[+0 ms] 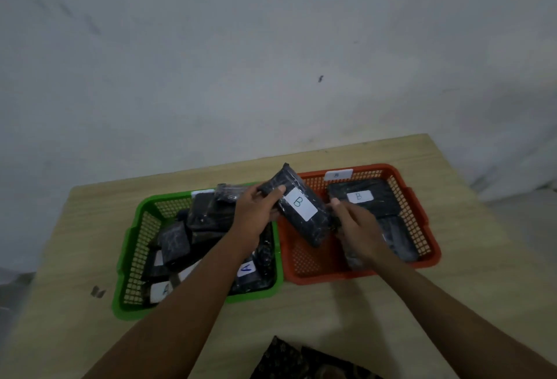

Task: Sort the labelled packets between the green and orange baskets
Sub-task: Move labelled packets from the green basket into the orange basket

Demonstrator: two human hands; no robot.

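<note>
Dark packet (301, 207) labelled B held up between both hands: left hand (256, 213) clamped on its far end, right hand (352, 222) pinching its right edge, over the seam of the two baskets. Green basket (132, 246) under the left hand, several packets, two A labels readable. Orange basket (422, 228) under the right hand, one B packet (361, 201) visible, more beneath, count unclear. Light wooden table (361, 318), plain grey wall (211, 62).

On a pale wooden worktop (346, 318) a green basket (132, 258) and an orange basket (422, 228) stand side by side, touching. Both hands hold a dark packet marked B (301, 207) tilted over their shared edge: the left hand (256, 213) grips its far end, the right hand (352, 222) its near side. Another B packet (364, 201) lies in the orange basket; packets marked A (250, 273) fill the green one.
</note>
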